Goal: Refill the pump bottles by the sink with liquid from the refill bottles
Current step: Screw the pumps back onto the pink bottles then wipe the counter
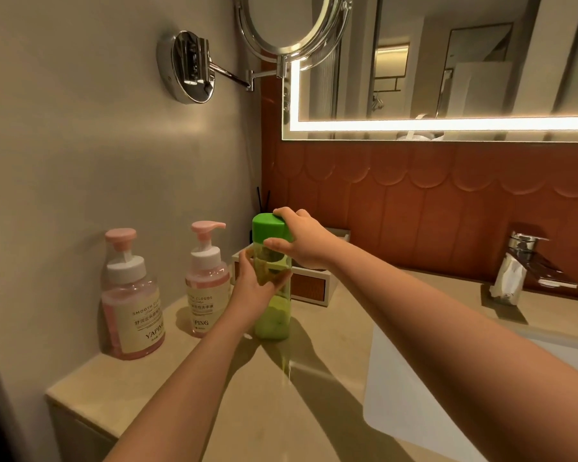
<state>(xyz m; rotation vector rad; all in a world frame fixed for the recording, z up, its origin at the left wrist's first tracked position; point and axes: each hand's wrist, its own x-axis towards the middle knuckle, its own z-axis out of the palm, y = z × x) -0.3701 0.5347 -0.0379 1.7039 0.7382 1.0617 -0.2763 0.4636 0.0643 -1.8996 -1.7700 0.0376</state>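
A tall clear green refill bottle [275,320] stands upright on the beige counter [214,388]. My left hand [252,288] grips its body at mid height. My right hand [301,240] grips the bottle's green cap [267,228] from the right side. Left of the bottle stand two pink pump bottles with cream labels: a larger pump bottle [132,301] near the wall and a smaller pump bottle [206,281] beside my left hand. Both have their pump heads on and hold pink liquid.
A white box with a brown panel [311,288] sits right behind the green bottle. The white sink basin [414,395] lies to the right, with a chrome tap [518,265] behind it. A swing-arm mirror [281,25] hangs overhead on the wall.
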